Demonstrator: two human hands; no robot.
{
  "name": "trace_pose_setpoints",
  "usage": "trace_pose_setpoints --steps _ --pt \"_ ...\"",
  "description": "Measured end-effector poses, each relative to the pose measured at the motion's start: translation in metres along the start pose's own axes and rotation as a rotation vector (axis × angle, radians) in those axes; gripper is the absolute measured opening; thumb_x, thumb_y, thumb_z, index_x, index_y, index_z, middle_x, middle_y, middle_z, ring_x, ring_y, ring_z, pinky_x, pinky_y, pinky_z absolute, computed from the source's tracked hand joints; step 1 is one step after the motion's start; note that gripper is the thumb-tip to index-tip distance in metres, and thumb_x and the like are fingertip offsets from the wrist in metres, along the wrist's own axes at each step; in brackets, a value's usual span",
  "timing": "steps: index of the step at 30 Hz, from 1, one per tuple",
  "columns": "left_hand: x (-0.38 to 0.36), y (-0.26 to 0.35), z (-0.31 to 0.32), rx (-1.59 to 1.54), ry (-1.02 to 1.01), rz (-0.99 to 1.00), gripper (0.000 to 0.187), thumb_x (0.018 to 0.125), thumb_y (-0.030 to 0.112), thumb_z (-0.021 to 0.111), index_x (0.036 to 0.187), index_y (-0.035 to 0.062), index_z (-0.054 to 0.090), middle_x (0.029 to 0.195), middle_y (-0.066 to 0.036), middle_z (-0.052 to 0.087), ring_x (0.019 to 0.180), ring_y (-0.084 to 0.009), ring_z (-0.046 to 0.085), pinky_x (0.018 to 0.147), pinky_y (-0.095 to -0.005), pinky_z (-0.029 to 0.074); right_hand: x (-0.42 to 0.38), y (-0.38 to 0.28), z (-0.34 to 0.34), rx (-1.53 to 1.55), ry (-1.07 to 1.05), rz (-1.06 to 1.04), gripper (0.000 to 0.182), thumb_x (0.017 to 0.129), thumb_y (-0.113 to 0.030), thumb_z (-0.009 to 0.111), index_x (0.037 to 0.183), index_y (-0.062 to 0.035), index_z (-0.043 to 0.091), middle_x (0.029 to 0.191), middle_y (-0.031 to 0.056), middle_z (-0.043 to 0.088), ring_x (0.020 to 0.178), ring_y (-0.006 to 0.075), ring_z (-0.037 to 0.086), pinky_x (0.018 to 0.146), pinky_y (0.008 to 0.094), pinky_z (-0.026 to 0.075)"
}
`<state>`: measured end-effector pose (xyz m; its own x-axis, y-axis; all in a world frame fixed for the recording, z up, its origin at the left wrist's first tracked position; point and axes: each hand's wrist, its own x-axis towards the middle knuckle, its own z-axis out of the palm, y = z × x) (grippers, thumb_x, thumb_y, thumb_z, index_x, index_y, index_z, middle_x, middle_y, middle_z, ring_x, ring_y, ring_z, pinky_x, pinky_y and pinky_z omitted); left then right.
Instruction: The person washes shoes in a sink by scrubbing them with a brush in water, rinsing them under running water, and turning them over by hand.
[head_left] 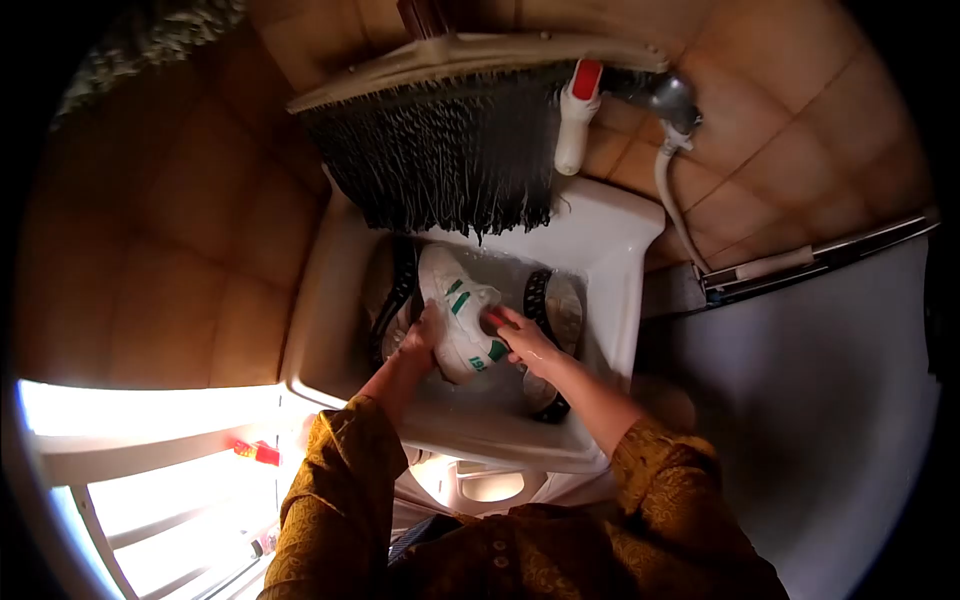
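A white shoe with green stripes [458, 296] is tilted above the water in a white sink [610, 260]. My left hand [422, 335] grips the shoe's left side. On the right, my right hand [525, 338] is closed around a small red object at the shoe's opening; most of that object is hidden by the fingers and the shoe. Other shoes lie in the water with their dark soles showing, one at the left [403, 280] and one at the right [562, 310].
Across the sink's back hangs a wide broom with dark bristles [430, 150]. A white bottle with a red label [575, 125] stands beside it. A shower hose [672, 200] runs down the tiled wall at the right. White slats [150, 455] are at the lower left.
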<state>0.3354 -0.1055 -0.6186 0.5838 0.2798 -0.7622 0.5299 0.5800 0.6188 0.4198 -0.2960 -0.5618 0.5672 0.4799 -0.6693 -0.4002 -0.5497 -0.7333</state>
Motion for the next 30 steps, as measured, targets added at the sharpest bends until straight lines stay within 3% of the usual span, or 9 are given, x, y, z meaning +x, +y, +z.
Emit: trace_pose_setpoints --steps 2,4,7,13,19,22,24,25,30 --pt "-0.019 0.0 0.005 -0.301 -0.469 0.125 0.056 0.09 0.047 0.042 0.128 0.0051 0.042 0.125 -0.007 0.049 0.112 -0.0218 0.048 0.096 -0.0383 0.038 -0.01 -0.009 -0.008 -0.049 0.001 -0.06 0.046 0.086 -0.019 0.045 0.131 -0.0095 0.039 0.068 0.0098 0.054 0.051 0.0146 0.05 0.05 0.0299 0.04" --pt "-0.003 -0.01 0.003 -0.367 -0.276 -0.023 0.058 0.09 0.048 0.041 0.128 0.0043 0.041 0.125 -0.008 0.049 0.113 -0.0244 0.048 0.095 -0.039 0.039 -0.022 -0.005 -0.004 -0.447 0.131 -0.66 0.039 0.089 -0.017 0.044 0.127 -0.0084 0.045 0.066 0.013 0.055 0.053 0.0178 0.051 0.053 0.0316 0.041" --pt "-0.044 0.007 0.017 -0.306 -0.188 -0.021 0.061 0.09 0.049 0.039 0.129 0.0025 0.039 0.125 -0.011 0.049 0.112 -0.026 0.048 0.094 -0.0392 0.04 -0.068 -0.02 -0.014 -0.545 0.033 -0.732 0.03 0.087 -0.017 0.044 0.113 -0.0038 0.053 0.066 0.0201 0.056 0.06 0.0321 0.058 0.055 0.0407 0.044" --pt "0.017 -0.043 0.002 -0.274 -0.42 -0.132 0.062 0.089 0.043 0.036 0.133 -0.0007 0.031 0.139 -0.014 0.031 0.128 -0.0321 0.023 0.108 -0.0428 0.013 0.029 0.001 0.005 -0.803 0.004 -0.234 0.028 0.086 -0.013 0.039 0.1 0.007 0.052 0.08 0.0248 0.059 0.073 0.0381 0.059 0.066 0.0442 0.047" --pt "-0.001 -0.005 -0.005 -0.081 0.052 -0.07 0.053 0.088 0.046 0.046 0.118 0.0029 0.051 0.116 -0.006 0.055 0.101 -0.0189 0.053 0.083 -0.0321 0.045 0.038 0.022 0.019 -0.213 -0.035 -0.362 0.028 0.091 -0.016 0.037 0.108 0.003 0.049 0.074 0.014 0.055 0.057 0.0261 0.05 0.057 0.0357 0.045" --pt "0.119 -0.05 -0.091 -0.49 -0.544 0.206 0.038 0.093 0.025 0.044 0.121 -0.0005 0.046 0.12 -0.013 0.05 0.112 -0.023 0.047 0.093 -0.0325 0.041 -0.036 -0.018 -0.032 0.163 -0.538 -0.07 0.034 0.092 -0.019 0.037 0.12 -0.0007 0.042 0.067 0.0087 0.048 0.054 0.0238 0.042 0.059 0.0361 0.044" --pt "0.061 -0.028 -0.033 -0.236 -0.105 -0.085 0.041 0.093 0.028 0.039 0.124 0.0009 0.042 0.124 -0.011 0.047 0.114 -0.023 0.045 0.094 -0.0322 0.039 -0.012 0.004 -0.02 -0.059 -0.369 -0.238 0.039 0.09 -0.019 0.042 0.126 -0.0045 0.038 0.074 0.0124 0.055 0.058 0.0303 0.049 0.061 0.0406 0.044" --pt "0.045 -0.026 -0.023 -0.257 -0.077 -0.105 0.043 0.094 0.03 0.036 0.126 0.0016 0.041 0.126 -0.011 0.046 0.115 -0.023 0.044 0.095 -0.032 0.038 0.028 0.033 0.0 -0.303 0.04 -0.752 0.037 0.085 -0.019 0.051 0.117 -0.0025 0.047 0.086 0.0166 0.06 0.066 0.0358 0.056 0.062 0.0408 0.045" --pt "-0.015 0.002 0.02 -0.226 -0.072 -0.103 0.052 0.093 0.042 0.033 0.131 0.0065 0.037 0.128 -0.006 0.044 0.114 -0.0228 0.044 0.093 -0.0334 0.038 0.07 0.031 0.01 -0.854 0.008 -0.468 0.019 0.079 -0.016 0.055 0.091 -0.0014 0.059 0.096 0.0213 0.058 0.09 0.0354 0.056 0.071 0.0409 0.045"
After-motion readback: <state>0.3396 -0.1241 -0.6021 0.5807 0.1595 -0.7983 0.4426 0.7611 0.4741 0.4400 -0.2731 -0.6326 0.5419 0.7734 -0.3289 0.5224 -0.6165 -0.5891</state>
